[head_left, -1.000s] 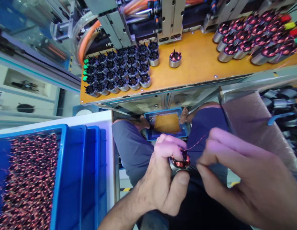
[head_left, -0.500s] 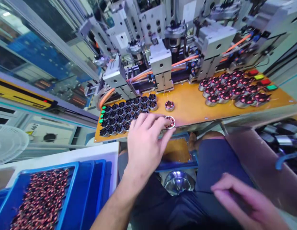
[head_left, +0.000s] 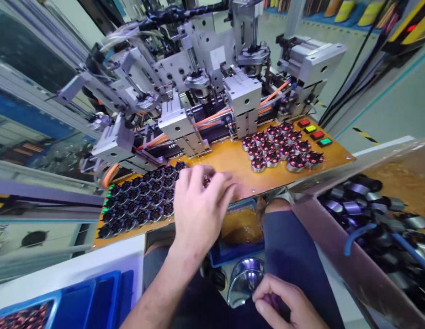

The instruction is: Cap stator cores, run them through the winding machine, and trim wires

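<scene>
My left hand (head_left: 200, 205) reaches over the orange board, fingers bent and spread, thumb apart from the fingertips. A copper-wound motor stator (head_left: 206, 181) shows between its fingers; the hand covers the space beneath. Left of this hand stand rows of black-topped round motor parts (head_left: 144, 196) in metal rings. Farther right on the board is a group of stators with copper windings (head_left: 281, 146). My right hand (head_left: 288, 304) is low over my lap, fingers curled inwards; whatever may be inside them is hidden.
Metal machine fixtures (head_left: 245, 91) with orange hoses line the board's back. Coloured buttons (head_left: 315, 132) sit at its right end. A bin of metal cylinders (head_left: 380, 214) stands at right, blue trays (head_left: 106, 292) at lower left. Between my legs is a shiny metal bowl (head_left: 245, 278).
The view has swung right. My left hand has left the stator at the board's front edge, its fingers now more spread. My right hand has moved inwards over my lap, curling more.
</scene>
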`<state>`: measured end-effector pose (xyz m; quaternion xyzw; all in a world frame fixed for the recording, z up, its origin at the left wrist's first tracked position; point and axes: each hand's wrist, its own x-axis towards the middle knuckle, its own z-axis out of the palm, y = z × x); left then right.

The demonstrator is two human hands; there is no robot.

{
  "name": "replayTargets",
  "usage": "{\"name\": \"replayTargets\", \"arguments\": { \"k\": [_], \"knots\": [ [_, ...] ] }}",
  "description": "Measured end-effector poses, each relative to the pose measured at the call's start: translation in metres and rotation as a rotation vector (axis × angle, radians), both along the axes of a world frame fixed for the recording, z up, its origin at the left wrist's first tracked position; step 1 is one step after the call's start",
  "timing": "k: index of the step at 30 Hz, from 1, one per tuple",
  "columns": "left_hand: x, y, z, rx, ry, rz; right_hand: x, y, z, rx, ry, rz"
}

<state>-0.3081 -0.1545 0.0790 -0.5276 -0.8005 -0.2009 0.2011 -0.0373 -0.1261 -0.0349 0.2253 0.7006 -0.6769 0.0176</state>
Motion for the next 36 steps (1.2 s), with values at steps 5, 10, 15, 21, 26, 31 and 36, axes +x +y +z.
{"name": "replayTargets", "arguments": {
  "k": [5,10,15,21,26,31,36],
  "knots": [
    [0.015,0.064,-0.009,-0.102,-0.025,-0.113,-0.003,0.011,0.014,0.018,0.042,-0.041],
    [0.009,0.086,-0.021,-0.125,-0.058,-0.092,-0.001,0.004,0.013,-0.012,0.059,-0.054],
    [0.028,0.039,-0.01,0.131,-0.391,-0.222,0.012,0.009,0.02,-0.043,0.062,-0.2],
    [0.078,-0.059,-0.001,0.343,-0.686,-0.262,0.005,0.037,0.069,0.154,0.353,-0.679],
    [0.103,-0.112,-0.001,0.344,-0.624,-0.279,-0.029,0.016,0.098,0.214,0.429,-0.477],
    [0.116,-0.156,-0.001,0.169,-0.842,-0.221,-0.033,0.003,0.094,0.36,0.366,-0.259],
    [0.129,-0.186,-0.012,0.317,-1.084,-0.112,-0.037,0.019,0.083,0.549,0.4,-0.479]
  ]
}}
